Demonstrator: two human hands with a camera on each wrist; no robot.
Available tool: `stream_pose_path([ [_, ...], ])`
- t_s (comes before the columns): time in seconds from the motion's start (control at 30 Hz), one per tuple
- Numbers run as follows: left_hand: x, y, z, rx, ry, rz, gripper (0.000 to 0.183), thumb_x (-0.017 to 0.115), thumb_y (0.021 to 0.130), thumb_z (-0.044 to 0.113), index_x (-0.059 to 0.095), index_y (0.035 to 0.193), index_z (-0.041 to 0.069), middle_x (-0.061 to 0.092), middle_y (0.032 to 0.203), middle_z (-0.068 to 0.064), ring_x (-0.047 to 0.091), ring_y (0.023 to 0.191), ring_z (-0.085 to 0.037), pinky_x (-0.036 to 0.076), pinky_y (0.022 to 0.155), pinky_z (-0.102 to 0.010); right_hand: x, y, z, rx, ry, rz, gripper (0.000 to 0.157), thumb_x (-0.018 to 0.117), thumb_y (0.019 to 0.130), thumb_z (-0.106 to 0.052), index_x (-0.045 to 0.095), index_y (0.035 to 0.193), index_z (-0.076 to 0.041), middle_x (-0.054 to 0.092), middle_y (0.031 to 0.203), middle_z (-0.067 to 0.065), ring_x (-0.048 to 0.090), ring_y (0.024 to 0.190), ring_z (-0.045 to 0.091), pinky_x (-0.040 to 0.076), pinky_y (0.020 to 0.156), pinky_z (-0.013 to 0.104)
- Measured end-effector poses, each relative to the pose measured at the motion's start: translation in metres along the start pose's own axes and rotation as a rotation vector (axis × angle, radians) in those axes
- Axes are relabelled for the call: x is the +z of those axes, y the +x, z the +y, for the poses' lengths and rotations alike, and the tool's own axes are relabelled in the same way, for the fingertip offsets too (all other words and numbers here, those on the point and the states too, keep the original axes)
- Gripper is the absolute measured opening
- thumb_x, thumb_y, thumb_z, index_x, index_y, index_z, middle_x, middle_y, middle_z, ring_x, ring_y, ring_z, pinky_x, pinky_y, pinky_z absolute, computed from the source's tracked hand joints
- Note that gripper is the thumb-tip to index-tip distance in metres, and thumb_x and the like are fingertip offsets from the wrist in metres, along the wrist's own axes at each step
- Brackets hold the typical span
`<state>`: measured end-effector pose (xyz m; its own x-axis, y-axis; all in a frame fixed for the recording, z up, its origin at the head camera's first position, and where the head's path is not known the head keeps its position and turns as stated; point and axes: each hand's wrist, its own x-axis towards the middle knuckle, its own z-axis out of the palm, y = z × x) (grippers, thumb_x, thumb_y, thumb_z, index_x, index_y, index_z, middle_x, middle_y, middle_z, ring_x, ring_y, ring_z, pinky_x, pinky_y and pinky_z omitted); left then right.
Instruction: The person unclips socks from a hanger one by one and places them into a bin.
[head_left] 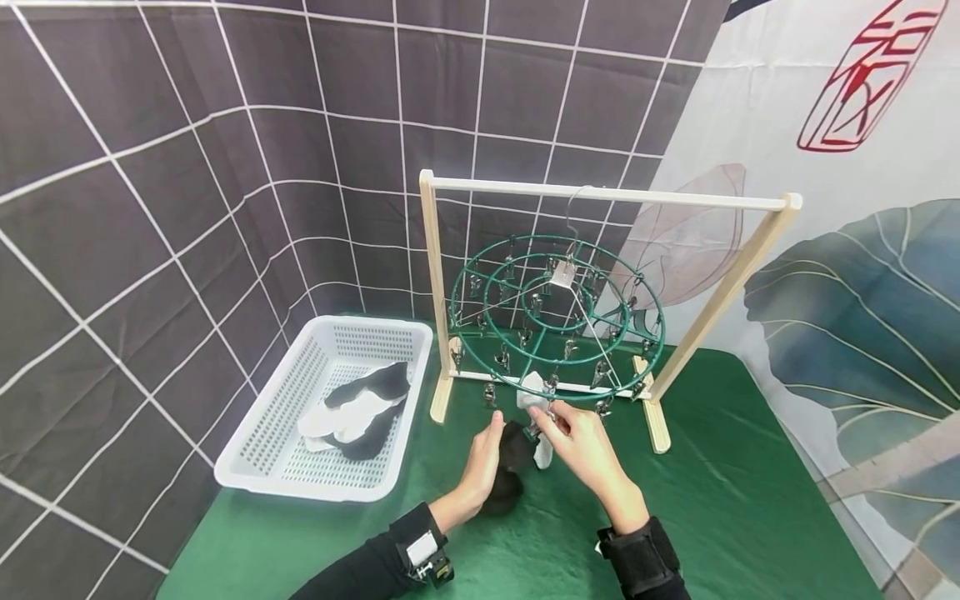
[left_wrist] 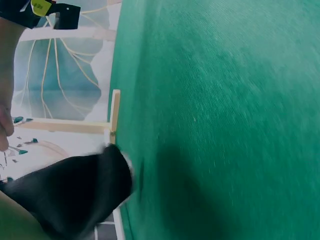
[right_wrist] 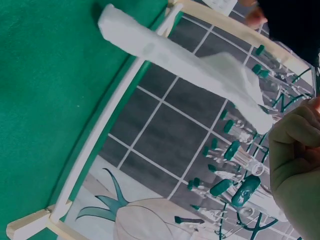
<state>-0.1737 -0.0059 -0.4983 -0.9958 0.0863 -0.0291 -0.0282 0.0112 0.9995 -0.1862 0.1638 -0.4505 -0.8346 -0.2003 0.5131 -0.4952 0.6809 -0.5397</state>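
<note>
My left hand (head_left: 480,467) holds a black sock (head_left: 516,448) by its upper part, close below the front rim of a round green clip hanger (head_left: 461,329). The sock's lower end hangs over the green cloth, and it fills the lower left of the left wrist view (left_wrist: 75,192). Fingers curled, my right hand (head_left: 588,446) pinches a small clip (head_left: 552,414) at that rim. Beside these fingers a white sock (right_wrist: 165,57) hangs from the hanger; in the head view its top (head_left: 532,390) shows left of my right fingertips.
A white perforated basket (head_left: 247,442) at the left contains grey and white socks (head_left: 367,408). The hanger hooks onto the white bar (head_left: 510,187) of a wooden stand (head_left: 720,308). Several metal clips with green tips (right_wrist: 240,155) dangle from its rings. Green cloth (head_left: 735,508) covers the table.
</note>
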Motion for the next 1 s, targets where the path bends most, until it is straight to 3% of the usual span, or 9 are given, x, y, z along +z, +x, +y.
stream_pose_path([
  [0.07, -0.002, 0.0, 0.0, -0.001, -0.018, -0.019, 0.057, 0.034, 0.101, 0.047, 0.061, 0.111, -0.001, 0.064, 0.097, -0.014, 0.067, 0.074, -0.031, 0.054, 0.07, -0.045, 0.0, -0.001, 0.001, -0.013, 0.0, 0.031, 0.044, 0.065, 0.09, -0.029, 0.037, 0.058, -0.021, 0.02, 0.053, -0.017, 0.018, 0.044, -0.001, 0.016, 0.045, 0.018],
  [0.1, -0.003, 0.0, 0.0, 0.001, -0.027, -0.033, 0.054, 0.037, 0.1, 0.047, 0.063, 0.106, -0.001, 0.064, 0.084, -0.011, 0.063, 0.057, -0.028, 0.054, 0.054, -0.043, 0.0, -0.001, 0.002, -0.018, -0.001, 0.044, 0.046, 0.066, 0.089, -0.028, 0.036, 0.056, -0.021, 0.019, 0.053, -0.017, 0.017, 0.044, -0.001, 0.016, 0.045, 0.018],
  [0.17, -0.005, 0.002, 0.001, -0.003, -0.038, -0.062, 0.05, 0.043, 0.098, 0.048, 0.058, 0.089, 0.001, 0.049, 0.061, 0.001, 0.044, 0.033, -0.017, 0.042, 0.033, -0.033, 0.0, -0.001, 0.003, -0.022, 0.004, 0.064, 0.05, 0.068, 0.088, -0.025, 0.034, 0.053, -0.02, 0.018, 0.052, -0.018, 0.015, 0.044, -0.001, 0.015, 0.045, 0.019],
  [0.2, -0.006, 0.002, 0.001, 0.008, -0.025, -0.067, 0.048, 0.046, 0.097, 0.047, 0.056, 0.083, 0.002, 0.042, 0.055, 0.004, 0.037, 0.032, -0.01, 0.036, 0.031, -0.027, 0.0, -0.002, 0.004, -0.023, 0.01, 0.07, 0.051, 0.069, 0.087, -0.025, 0.033, 0.052, -0.02, 0.017, 0.051, -0.018, 0.014, 0.043, -0.001, 0.015, 0.045, 0.019],
  [0.3, -0.008, 0.003, 0.004, 0.049, 0.035, -0.063, 0.045, 0.051, 0.096, 0.045, 0.049, 0.074, 0.005, 0.029, 0.05, 0.007, 0.027, 0.032, -0.004, 0.026, 0.033, -0.02, 0.001, -0.002, 0.005, -0.031, 0.032, 0.072, 0.052, 0.069, 0.087, -0.024, 0.032, 0.051, -0.019, 0.017, 0.051, -0.018, 0.014, 0.043, -0.001, 0.015, 0.044, 0.018],
  [0.47, -0.01, 0.006, 0.01, 0.135, 0.143, -0.055, 0.044, 0.053, 0.096, 0.041, 0.048, 0.072, 0.004, 0.032, 0.05, 0.004, 0.032, 0.03, -0.004, 0.028, 0.033, -0.02, 0.002, -0.001, 0.007, -0.076, 0.045, 0.101, 0.051, 0.072, 0.084, -0.02, 0.032, 0.053, -0.019, 0.018, 0.053, -0.019, 0.014, 0.045, -0.003, 0.015, 0.044, 0.016],
  [0.63, -0.012, 0.008, 0.013, 0.221, 0.268, -0.033, 0.043, 0.05, 0.098, 0.038, 0.046, 0.068, 0.007, 0.033, 0.057, 0.004, 0.032, 0.047, -0.002, 0.029, 0.046, -0.019, 0.002, 0.001, 0.01, -0.146, 0.056, 0.136, 0.049, 0.072, 0.083, -0.013, 0.035, 0.053, -0.019, 0.023, 0.052, -0.018, 0.019, 0.044, -0.005, 0.017, 0.043, 0.013],
  [0.77, -0.016, 0.008, 0.016, 0.273, 0.341, -0.006, 0.04, 0.05, 0.099, 0.035, 0.046, 0.067, 0.011, 0.032, 0.06, 0.006, 0.031, 0.053, -0.004, 0.027, 0.05, -0.019, 0.001, 0.0, 0.011, -0.145, 0.079, 0.14, 0.049, 0.071, 0.084, -0.011, 0.035, 0.053, -0.02, 0.024, 0.052, -0.018, 0.02, 0.044, -0.004, 0.016, 0.043, 0.014],
  [1.0, -0.039, 0.006, 0.046, 0.312, 0.45, -0.001, 0.036, 0.048, 0.1, 0.028, 0.043, 0.067, 0.013, 0.031, 0.06, 0.006, 0.031, 0.054, -0.007, 0.027, 0.051, -0.021, 0.001, -0.002, 0.013, -0.129, 0.08, 0.152, 0.05, 0.073, 0.081, -0.012, 0.033, 0.053, -0.017, 0.019, 0.055, -0.019, 0.017, 0.048, -0.003, 0.013, 0.045, 0.015],
])
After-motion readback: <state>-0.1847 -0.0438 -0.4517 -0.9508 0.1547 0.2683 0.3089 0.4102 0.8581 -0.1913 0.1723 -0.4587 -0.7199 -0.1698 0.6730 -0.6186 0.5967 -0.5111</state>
